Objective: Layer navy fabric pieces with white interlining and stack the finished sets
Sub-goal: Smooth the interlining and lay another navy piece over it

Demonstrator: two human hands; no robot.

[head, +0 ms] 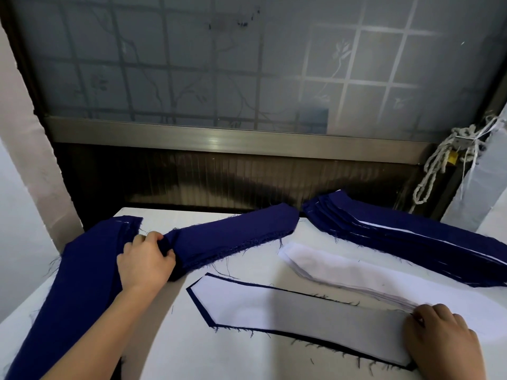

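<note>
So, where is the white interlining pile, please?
Head view, right of centre: the white interlining pile lies between the finished stack behind and the layered piece in front.

Bare table [260,259] lies open between navy pile [233,237] and interlining stack [329,267], window frame [219,138] behind

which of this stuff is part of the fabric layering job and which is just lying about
Job: navy pile, white interlining stack, layered set in front, finished stack far right.
Lying about: knotted rope by the window.
</note>
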